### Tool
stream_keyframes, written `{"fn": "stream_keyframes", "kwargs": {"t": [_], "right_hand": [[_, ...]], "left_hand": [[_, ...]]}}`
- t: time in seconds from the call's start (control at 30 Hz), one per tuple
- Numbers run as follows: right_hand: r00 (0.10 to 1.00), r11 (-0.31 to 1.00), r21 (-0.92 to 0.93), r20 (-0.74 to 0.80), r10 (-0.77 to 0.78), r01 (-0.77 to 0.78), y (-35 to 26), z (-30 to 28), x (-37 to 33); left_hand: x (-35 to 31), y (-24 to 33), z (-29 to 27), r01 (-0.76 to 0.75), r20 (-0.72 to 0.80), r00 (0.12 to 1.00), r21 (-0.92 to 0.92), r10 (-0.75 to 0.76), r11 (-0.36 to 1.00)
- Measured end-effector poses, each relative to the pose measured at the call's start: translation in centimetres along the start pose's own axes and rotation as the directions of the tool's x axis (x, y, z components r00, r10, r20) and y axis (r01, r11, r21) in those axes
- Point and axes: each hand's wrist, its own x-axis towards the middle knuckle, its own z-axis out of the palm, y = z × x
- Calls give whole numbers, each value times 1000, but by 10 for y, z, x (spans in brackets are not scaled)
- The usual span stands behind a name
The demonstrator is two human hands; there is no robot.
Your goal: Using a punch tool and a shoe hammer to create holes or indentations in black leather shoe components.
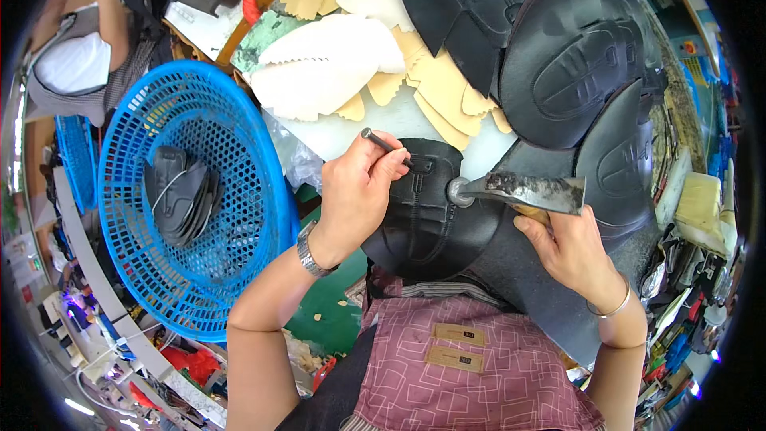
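Note:
My left hand (351, 191) is closed around a short dark metal punch (373, 137), held at a slant over a black leather shoe upper (435, 239). The upper lies on the bench edge right in front of my body, with a stitched seam down its middle. The punch's lower tip is hard to make out behind my fingers. A hammer (531, 190) with a worn metal head is gripped in my right hand (573, 249). Its round face hangs close to the upper's right side, beside the punch; whether it touches the leather I cannot tell.
To the left stands a blue plastic basket (275, 183) with several black leather pieces (179, 195) inside. White cut pieces (327, 72) and cream ones (447, 104) lie beyond my hands. More black uppers (574, 72) are piled at the far right. Another person (80, 64) sits at far left.

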Motion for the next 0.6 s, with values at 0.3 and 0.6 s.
{"fn": "stream_keyframes", "kwargs": {"t": [0.3,0.6], "right_hand": [[895,884,143,-70,-440,446,-10,-8,11],[977,983,-78,-124,-173,164,16,29,-1]], "left_hand": [[-8,-4,-1,-593,165,768,546,619,591],[-1,-1,10,16,39,999,-133,-11,991]]}}
